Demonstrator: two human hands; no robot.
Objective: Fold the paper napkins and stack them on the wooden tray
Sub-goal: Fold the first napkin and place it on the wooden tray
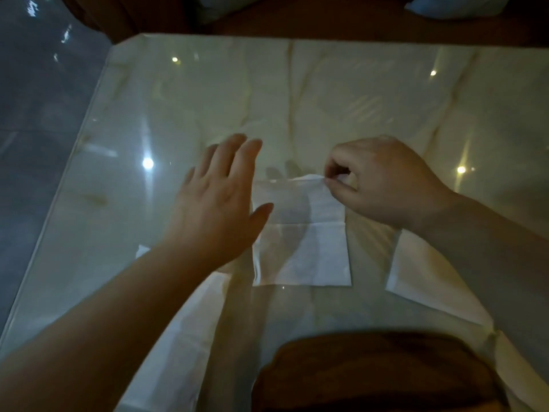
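A white paper napkin (303, 233) lies flat in the middle of the glossy table, with a crease across its width. My right hand (380, 182) pinches its far right corner between thumb and fingers. My left hand (219, 197) is flat with fingers spread at the napkin's left edge, partly over it. The wooden tray (371, 373) is at the bottom edge, near me, dark brown and bare where it shows. Another white napkin (424, 281) lies to the right under my right forearm. A third napkin (184, 337) lies under my left forearm.
The table (386, 99) has a glass top over a wrinkled cream cloth, with ceiling lights reflected in it. Its left edge (68, 179) runs diagonally, with grey floor beyond. Dark furniture stands past the far edge.
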